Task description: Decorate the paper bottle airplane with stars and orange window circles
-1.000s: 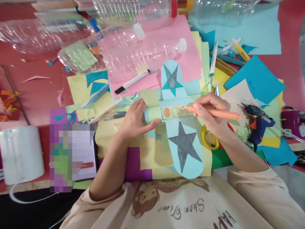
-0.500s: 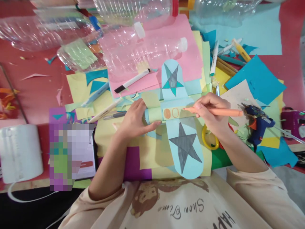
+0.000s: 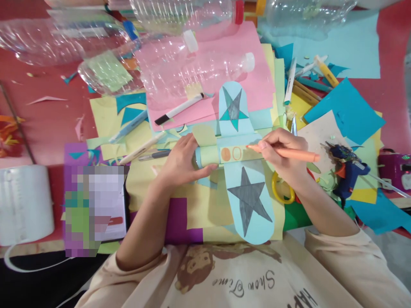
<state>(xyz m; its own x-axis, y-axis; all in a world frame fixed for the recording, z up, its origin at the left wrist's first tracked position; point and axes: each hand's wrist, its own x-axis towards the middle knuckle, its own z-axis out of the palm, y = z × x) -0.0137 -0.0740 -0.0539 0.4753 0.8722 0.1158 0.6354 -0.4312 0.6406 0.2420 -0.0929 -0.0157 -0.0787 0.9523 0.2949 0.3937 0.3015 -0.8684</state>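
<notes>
A paper aeroplane lies in the middle: a pale green rolled tube (image 3: 212, 155) with light blue wings (image 3: 248, 199) that carry dark stars. My left hand (image 3: 181, 160) grips the left end of the tube, fingers curled over it. My right hand (image 3: 282, 149) is closed on an orange marker (image 3: 289, 153). The marker's tip rests on the tube just right of two orange ovals (image 3: 231, 153) drawn there; one is filled in, the other is an outline.
Clear plastic bottles (image 3: 192, 68) lie at the back on pink paper (image 3: 237, 47). Loose pens (image 3: 178, 109), yellow-handled scissors (image 3: 282, 190) and a blue glue gun (image 3: 345, 167) lie around. Coloured paper scraps cover the red table. A white roll (image 3: 25, 203) sits at left.
The marker tip has shifted slightly right along the tube, off the second oval. My left hand keeps its hold. The view has drifted a little.
</notes>
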